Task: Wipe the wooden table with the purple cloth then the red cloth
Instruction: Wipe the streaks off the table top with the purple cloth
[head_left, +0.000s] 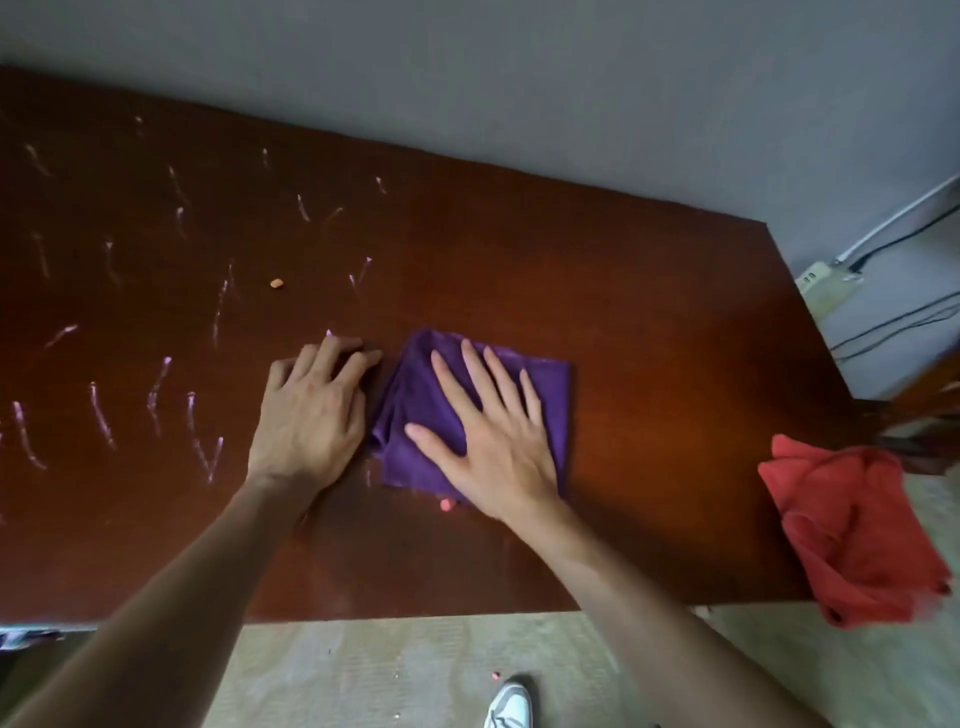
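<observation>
Pressing purple cloth (415, 415), right hand (488, 441) fingers spread | wooden table (649, 322) chalk-streaked | grey wall (519, 78)

Right hand (493, 441) flat on purple cloth (410, 400), wooden table (649, 364).

**A marked wooden table and what lies on it**

The dark brown table (649, 312) stands against a grey wall. Pale chalky streaks (156, 389) cover its left half. A small orange crumb (276, 283) lies among them. A folded purple cloth (415, 405) lies flat near the middle, a pink bit (445, 504) at its near edge. A red cloth (852, 530) hangs over the right near corner.
</observation>
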